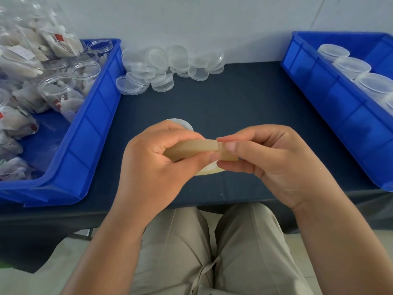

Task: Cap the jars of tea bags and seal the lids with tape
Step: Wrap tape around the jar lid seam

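My left hand [153, 165] grips a roll of pale tan tape [191, 149] over the middle of the dark table. My right hand [274, 158] pinches the tape's loose end [226, 153] at the roll's right side. A capped clear jar [184, 123] stands just behind my left hand, mostly hidden by it. A heap of clear lids [168, 64] lies at the back of the table. Open jars of tea bags [63, 90] fill the blue bin [95, 116] on the left.
A second blue bin [331, 99] at the right holds a row of capped jars [350, 68]. The white wall rises right behind the table. The table's front edge runs just above my knees.
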Demonstrator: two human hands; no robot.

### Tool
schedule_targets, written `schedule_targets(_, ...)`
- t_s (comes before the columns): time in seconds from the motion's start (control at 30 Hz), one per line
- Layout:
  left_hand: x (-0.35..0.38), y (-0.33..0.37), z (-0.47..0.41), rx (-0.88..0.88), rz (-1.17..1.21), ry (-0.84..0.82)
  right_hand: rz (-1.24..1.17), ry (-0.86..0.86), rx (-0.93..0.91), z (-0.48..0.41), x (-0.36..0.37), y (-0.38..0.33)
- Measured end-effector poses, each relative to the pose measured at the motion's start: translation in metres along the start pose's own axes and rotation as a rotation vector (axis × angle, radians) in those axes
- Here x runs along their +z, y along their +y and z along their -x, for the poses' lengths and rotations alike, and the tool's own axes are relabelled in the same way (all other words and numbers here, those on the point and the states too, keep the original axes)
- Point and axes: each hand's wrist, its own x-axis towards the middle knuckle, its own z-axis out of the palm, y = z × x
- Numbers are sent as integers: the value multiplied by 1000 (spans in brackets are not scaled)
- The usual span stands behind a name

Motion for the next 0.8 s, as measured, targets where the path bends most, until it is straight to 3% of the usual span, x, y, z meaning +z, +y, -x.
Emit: schedule_targets(0.8,-1,0,0,55,-74,-32,-18,1,38,-3,2,2)
